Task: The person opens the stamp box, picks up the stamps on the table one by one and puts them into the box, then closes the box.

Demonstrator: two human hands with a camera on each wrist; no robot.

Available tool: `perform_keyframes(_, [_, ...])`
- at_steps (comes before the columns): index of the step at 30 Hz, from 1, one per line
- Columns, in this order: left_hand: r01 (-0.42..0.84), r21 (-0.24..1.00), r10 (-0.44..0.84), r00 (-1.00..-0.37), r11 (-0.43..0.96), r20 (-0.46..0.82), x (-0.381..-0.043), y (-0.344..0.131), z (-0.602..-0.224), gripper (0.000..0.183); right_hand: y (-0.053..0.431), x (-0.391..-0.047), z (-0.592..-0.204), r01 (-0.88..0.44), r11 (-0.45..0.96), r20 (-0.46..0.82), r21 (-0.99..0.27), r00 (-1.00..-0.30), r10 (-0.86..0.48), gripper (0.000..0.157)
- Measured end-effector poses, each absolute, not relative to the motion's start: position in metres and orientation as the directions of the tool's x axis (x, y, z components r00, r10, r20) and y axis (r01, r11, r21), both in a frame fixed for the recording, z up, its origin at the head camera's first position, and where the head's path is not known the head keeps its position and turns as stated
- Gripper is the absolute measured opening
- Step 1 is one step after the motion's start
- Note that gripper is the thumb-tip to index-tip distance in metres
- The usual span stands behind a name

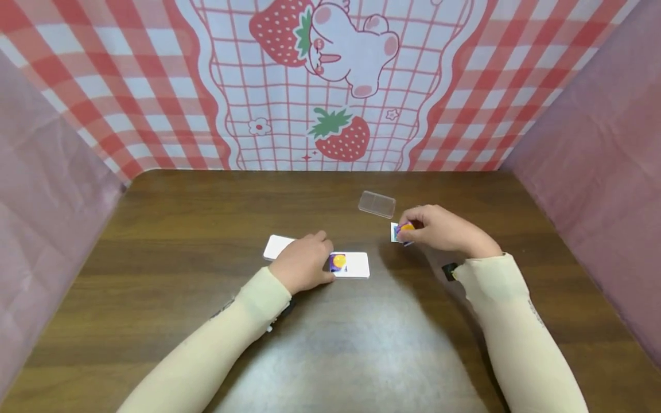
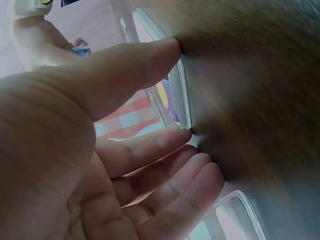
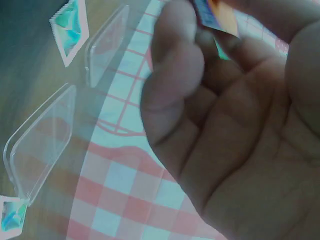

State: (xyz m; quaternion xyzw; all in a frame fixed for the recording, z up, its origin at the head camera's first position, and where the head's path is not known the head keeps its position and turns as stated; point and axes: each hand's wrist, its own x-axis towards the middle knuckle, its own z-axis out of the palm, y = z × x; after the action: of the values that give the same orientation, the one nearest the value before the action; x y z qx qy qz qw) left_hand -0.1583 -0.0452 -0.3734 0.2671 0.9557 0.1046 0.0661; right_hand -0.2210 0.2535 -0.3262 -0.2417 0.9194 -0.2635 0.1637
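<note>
My left hand (image 1: 303,261) holds a flat white rectangular case (image 1: 358,265) by its edges, thumb on one side and fingertips on the other. A purple square with an orange round picture (image 1: 338,262) lies on that case's left half. Between thumb and fingers, my right hand (image 1: 441,230) pinches a small orange-and-purple picture piece (image 1: 405,228). Just under it, a small blue picture with a white border (image 1: 395,232) is partly hidden. In the right wrist view the pinched piece (image 3: 218,17) is cut off by the frame's top.
A clear plastic rectangle (image 1: 377,205) lies behind the right hand. Left of the left hand is another white flat case (image 1: 277,246), partly covered. Small green-blue pictures (image 3: 70,29) show beside clear plates (image 3: 42,142) in the right wrist view. A checked cloth (image 1: 335,86) stands behind the wooden table (image 1: 206,206).
</note>
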Motion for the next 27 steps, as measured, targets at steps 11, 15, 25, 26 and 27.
perform_keyframes(11, [0.504,0.211,0.528,-0.846,0.838,-0.073,-0.158,-0.044,-0.374,0.053,0.239,-0.214,-0.329,-0.386,0.746,-0.141,-0.543,-0.833,-0.534,0.005])
perform_keyframes(15, [0.509,0.202,0.534,-0.841,0.837,-0.091,-0.161,-0.041,-0.374,0.054,0.239,-0.214,-0.329,-0.435,0.747,-0.131,-0.503,-0.815,-0.564,0.006])
perform_keyframes(25, [0.509,0.211,0.536,-0.84,0.834,-0.091,-0.16,-0.043,-0.37,0.055,0.233,-0.216,-0.331,-0.442,0.754,-0.114,-0.486,-0.823,-0.556,0.009])
perform_keyframes(26, [0.511,0.212,0.537,-0.839,0.833,-0.089,-0.16,-0.043,-0.37,0.054,0.233,-0.216,-0.331,-0.436,0.754,-0.114,-0.49,-0.826,-0.552,0.006])
perform_keyframes(27, [0.513,0.213,0.538,-0.838,0.832,-0.085,-0.16,-0.043,-0.37,0.054,0.232,-0.217,-0.331,-0.433,0.755,-0.113,-0.493,-0.828,-0.549,0.004])
